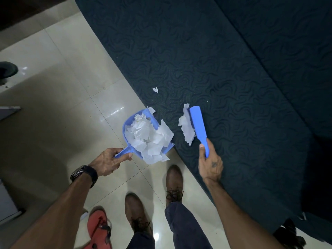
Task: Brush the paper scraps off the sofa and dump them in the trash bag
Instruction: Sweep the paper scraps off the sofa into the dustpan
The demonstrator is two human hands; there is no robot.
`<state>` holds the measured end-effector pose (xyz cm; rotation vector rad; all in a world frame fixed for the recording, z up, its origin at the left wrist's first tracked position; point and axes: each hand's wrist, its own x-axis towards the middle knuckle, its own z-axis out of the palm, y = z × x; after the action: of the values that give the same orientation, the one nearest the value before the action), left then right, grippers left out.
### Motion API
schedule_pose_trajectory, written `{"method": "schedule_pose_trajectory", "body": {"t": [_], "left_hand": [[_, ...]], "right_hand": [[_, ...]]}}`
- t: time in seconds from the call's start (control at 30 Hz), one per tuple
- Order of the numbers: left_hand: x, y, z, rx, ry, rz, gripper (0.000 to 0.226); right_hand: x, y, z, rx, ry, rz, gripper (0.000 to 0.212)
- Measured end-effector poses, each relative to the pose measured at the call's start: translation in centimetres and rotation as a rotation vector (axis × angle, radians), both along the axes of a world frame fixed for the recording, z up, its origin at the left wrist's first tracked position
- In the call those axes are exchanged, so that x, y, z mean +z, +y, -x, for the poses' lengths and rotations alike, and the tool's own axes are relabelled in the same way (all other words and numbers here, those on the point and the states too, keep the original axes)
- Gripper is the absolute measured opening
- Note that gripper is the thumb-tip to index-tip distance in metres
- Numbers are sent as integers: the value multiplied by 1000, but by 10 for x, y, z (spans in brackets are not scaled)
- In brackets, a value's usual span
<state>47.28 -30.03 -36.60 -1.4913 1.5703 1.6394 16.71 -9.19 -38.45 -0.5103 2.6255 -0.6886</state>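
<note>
The dark teal patterned sofa (224, 60) fills the upper right. My left hand (109, 161) grips the handle of a blue dustpan (128, 123), held against the sofa's front edge and heaped with white paper scraps (147, 139). My right hand (210, 162) holds a blue brush (197, 123) by its handle, bristles down on the seat. A torn paper piece (186, 128) lies against the brush's left side. One small scrap (155, 89) sits alone on the seat farther up, with a few tiny white specks beyond it. No trash bag is in view.
Glossy pale floor tiles (59, 108) spread to the left. My two brown shoes (174, 182) stand close to the sofa's edge, and a red sandal (98, 227) lies beside them. A dark object (8, 69) sits at the far left edge.
</note>
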Motion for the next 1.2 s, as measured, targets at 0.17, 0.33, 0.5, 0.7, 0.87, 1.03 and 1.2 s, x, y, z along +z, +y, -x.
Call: {"method": "schedule_pose_trajectory", "body": {"t": [0.17,0.33,0.5,0.7,0.87,1.03,1.2], "left_hand": [[-3,-1,-2,9,-2,-9,43],[-3,-1,-1,27,-3,-14,39],[-5,-2,-4,37,13,-8,39],[-6,-4,-7,54,43,-18,41],[-11,-6,-11,69,46,-11,40],[-18,-10,-18,108,62,-11,40],[-20,-8,-23,132,81,-39,35]], "right_hand": [[-3,-4,-42,111,13,17,42],[-8,-8,-83,213,-32,57,41],[-9,-18,-106,329,-6,128,37],[-5,-31,-85,247,63,124,36],[4,-56,-44,256,125,87,35],[10,-84,-18,315,161,78,38],[22,-68,-35,467,236,124,45]]}}
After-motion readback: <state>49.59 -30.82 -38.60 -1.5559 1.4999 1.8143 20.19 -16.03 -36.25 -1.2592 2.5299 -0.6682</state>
